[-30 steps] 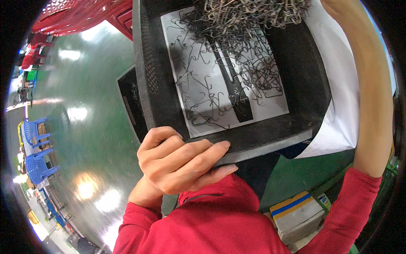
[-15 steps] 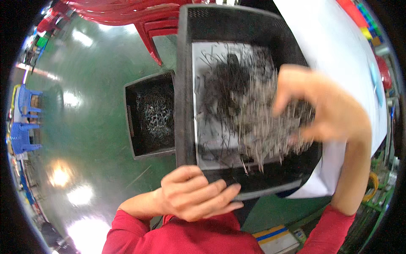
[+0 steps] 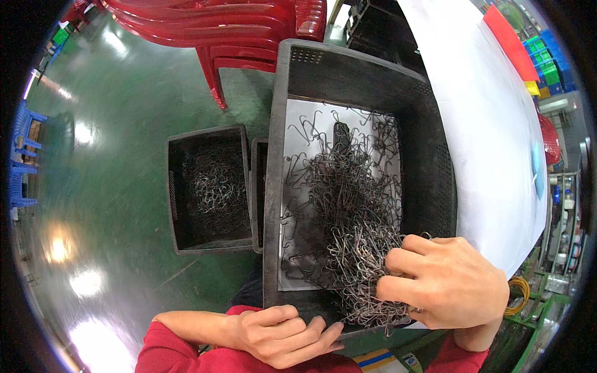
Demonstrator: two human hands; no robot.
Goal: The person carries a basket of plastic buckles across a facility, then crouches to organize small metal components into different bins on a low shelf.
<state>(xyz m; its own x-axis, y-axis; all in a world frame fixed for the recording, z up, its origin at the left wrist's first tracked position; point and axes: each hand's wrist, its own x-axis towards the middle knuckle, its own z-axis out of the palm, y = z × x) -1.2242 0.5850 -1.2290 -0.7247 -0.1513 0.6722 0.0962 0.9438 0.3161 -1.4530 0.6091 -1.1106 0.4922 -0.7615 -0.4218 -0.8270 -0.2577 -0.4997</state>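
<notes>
A tangled heap of dark wire hooks (image 3: 348, 186) lies in a large black plastic crate (image 3: 429, 149), over a white sheet (image 3: 301, 211) on its bottom. At the crate's near right end, my right hand (image 3: 451, 280) has its bent fingers closed on a dense clump of these hooks; its fingertips are partly hidden among the wires. My left hand (image 3: 286, 336) is at the near left corner, with its fingers curled together over the crate's near rim. Loose single hooks are scattered along the sheet's left and far edges.
On the green floor to the left stands a smaller black crate (image 3: 177, 205) with more wire pieces, beside the edge of another crate (image 3: 258, 180). Stacked red plastic chairs (image 3: 236, 31) are beyond. A white-covered surface (image 3: 491, 143) runs along the right side.
My right hand has come down and nearer to me, into the near right of the heap. The blurred clump of hooks has settled there. My left hand has stayed at the rim.
</notes>
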